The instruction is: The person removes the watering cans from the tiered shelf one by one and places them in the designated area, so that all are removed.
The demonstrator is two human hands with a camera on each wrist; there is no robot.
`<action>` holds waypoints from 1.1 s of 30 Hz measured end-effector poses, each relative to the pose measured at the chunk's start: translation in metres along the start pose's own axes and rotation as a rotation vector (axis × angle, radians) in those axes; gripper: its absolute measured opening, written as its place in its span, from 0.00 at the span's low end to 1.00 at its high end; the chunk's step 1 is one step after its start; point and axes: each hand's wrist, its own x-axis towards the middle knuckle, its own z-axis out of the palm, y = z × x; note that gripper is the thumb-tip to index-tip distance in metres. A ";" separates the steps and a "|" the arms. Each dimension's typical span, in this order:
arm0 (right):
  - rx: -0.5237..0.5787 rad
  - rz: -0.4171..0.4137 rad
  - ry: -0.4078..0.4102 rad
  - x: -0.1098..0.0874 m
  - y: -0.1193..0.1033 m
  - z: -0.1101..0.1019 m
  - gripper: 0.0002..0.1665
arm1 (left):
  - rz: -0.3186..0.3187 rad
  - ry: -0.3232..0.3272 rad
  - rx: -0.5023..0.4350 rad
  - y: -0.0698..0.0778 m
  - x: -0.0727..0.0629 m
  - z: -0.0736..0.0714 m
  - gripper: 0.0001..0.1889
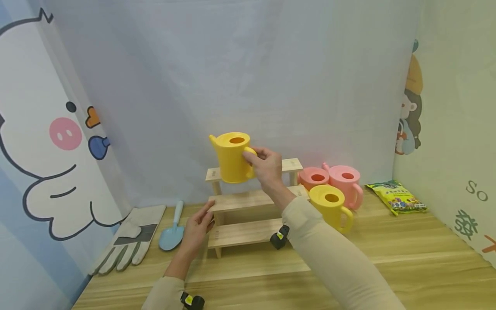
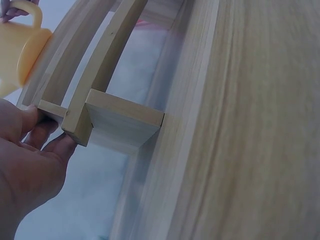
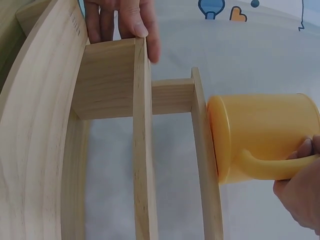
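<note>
My right hand (image 1: 267, 168) grips the handle of a yellow watering can (image 1: 231, 161), its spout pointing left. The can is upright at the top step of a three-step wooden plant stand (image 1: 248, 200). In the right wrist view the base of the can (image 3: 260, 130) meets the top board, or nearly so. My left hand (image 1: 197, 226) is at the left end of the middle step. Its thumb and fingers pinch the board's end, as the left wrist view shows with the hand (image 2: 35, 155) around the wood.
Right of the stand are a second yellow watering can (image 1: 327, 204) and two pink ones, the nearer-right pink can (image 1: 345, 183) among them. A bright packet (image 1: 397, 197) lies farther right. At left lie a blue trowel (image 1: 172, 234) and a work glove (image 1: 133, 239).
</note>
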 end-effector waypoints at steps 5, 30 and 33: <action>-0.033 -0.033 0.019 0.000 -0.002 -0.006 0.14 | 0.000 -0.001 0.003 0.001 0.000 0.000 0.23; 0.011 -0.103 0.048 -0.007 -0.011 -0.058 0.13 | -0.011 0.024 -0.001 0.000 0.000 0.001 0.23; -0.004 -0.091 0.044 -0.011 -0.011 -0.071 0.13 | -0.011 0.026 -0.001 0.000 0.000 0.002 0.23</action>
